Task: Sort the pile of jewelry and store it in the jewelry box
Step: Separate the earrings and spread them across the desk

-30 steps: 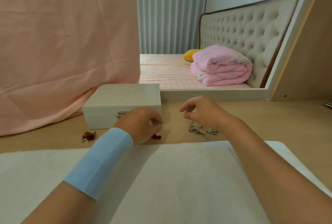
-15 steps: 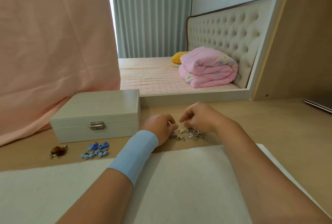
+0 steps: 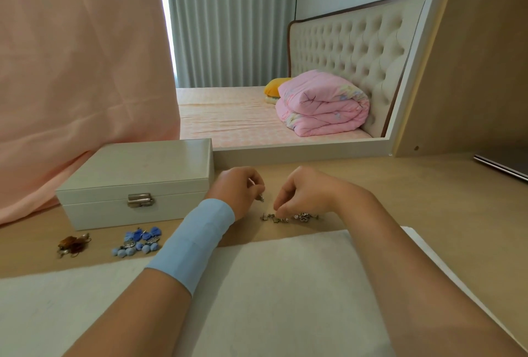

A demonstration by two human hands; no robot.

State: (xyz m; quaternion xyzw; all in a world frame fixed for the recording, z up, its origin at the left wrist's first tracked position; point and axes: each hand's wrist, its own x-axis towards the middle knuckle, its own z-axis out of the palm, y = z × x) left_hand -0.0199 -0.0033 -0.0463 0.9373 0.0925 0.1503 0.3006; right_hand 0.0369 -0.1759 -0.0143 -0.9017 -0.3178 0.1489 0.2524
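Your left hand [image 3: 238, 192] pinches what looks like one small silver piece [image 3: 261, 198]. Your right hand [image 3: 305, 193] pinches the silver pile [image 3: 297, 217] on the desk, right of the closed jewelry box [image 3: 137, 173]. Lift slowly, so tangled pieces separate.

Bedroom w/ tufted headboard [image 3: 351, 45], folded pink quilt [image 3: 323, 102], grey curtains [image 3: 228, 22], peach cloth [image 3: 80, 56] left, wood desk [image 3: 400, 182].

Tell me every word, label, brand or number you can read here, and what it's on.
None can be read.
The white rectangular jewelry box and its silver metal clasp show no lettering.
The light-blue wristband is blank.
Any marks on the small silver jewelry pieces are too small to tell.
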